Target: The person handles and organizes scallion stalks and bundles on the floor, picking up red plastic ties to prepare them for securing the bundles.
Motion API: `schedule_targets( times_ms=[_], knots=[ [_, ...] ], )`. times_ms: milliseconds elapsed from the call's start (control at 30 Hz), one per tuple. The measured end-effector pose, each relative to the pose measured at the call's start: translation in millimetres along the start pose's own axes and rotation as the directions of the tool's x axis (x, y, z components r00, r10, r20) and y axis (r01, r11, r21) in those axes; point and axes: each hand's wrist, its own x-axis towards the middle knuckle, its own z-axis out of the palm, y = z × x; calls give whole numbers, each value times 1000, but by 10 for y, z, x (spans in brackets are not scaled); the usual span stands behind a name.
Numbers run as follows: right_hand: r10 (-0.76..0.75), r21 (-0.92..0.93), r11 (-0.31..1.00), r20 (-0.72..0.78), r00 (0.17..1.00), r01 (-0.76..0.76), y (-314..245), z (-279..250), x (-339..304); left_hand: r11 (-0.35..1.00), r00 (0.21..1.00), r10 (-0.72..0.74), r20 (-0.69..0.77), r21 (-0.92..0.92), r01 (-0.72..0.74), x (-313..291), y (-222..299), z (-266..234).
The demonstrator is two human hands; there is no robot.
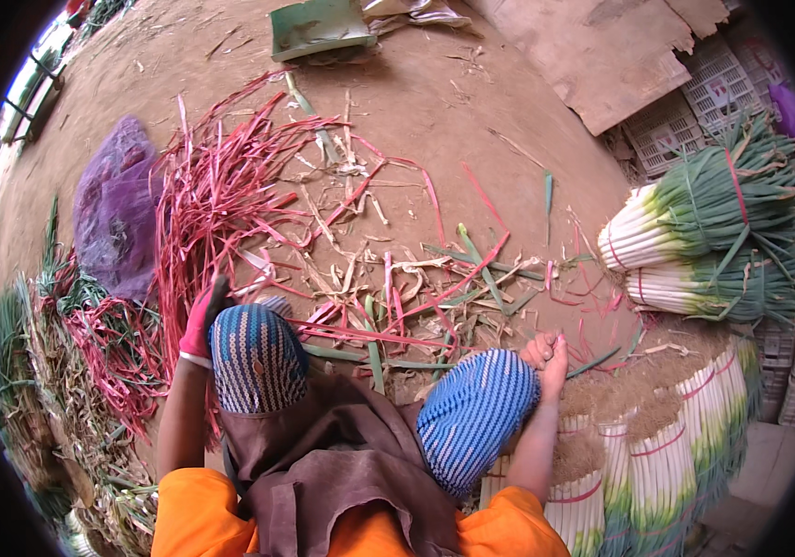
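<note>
My left hand point(202, 317), in a red glove with dark fingers, is beside my left knee. Its fingers point forward, seen edge-on, close to a heap of red plastic strips point(221, 186); whether they touch any is unclear. Bare and closed, my right hand point(547, 355) is against the outer side of my right knee, thumb and fingers drawn together. Anything inside that grip is too small or hidden to make out. Bundles of green onions point(666, 473), white stems tied with red bands, lie to the right of that hand.
Larger onion bundles point(694, 218) are stacked at the far right, near pale crates point(717, 84). A purple mesh bag point(114, 213) sits left of the strips. Dry leaf scraps point(360, 269) litter the ground ahead. Loose onion greens point(12, 343) lie far left; a green metal piece point(318, 28) is at the back.
</note>
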Motion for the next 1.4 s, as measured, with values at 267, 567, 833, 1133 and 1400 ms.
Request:
schedule_targets(
  times_ms=[267,567,833,1133,1400],
  knots=[
    [80,-459,887,237,968,39,-327,1457,291,928,906,109,409,285,-240,26,825,1057],
    [512,-461,844,542,666,-275,272,2553,228,834,633,-78,770,398,-381,-126,734,1559],
    [587,-441,805,499,637,-396,531,2419,366,746,632,-139,763,500,-440,-126,366,1718],
    [304,-190,950,397,866,-246,279,2243,606,820,649,-238,722,508,-265,0,242,1853],
    [-110,76,992,181,977,97,-346,1843,1102,886,759,-220,612,451,-107,125,208,1667]
  ],
)
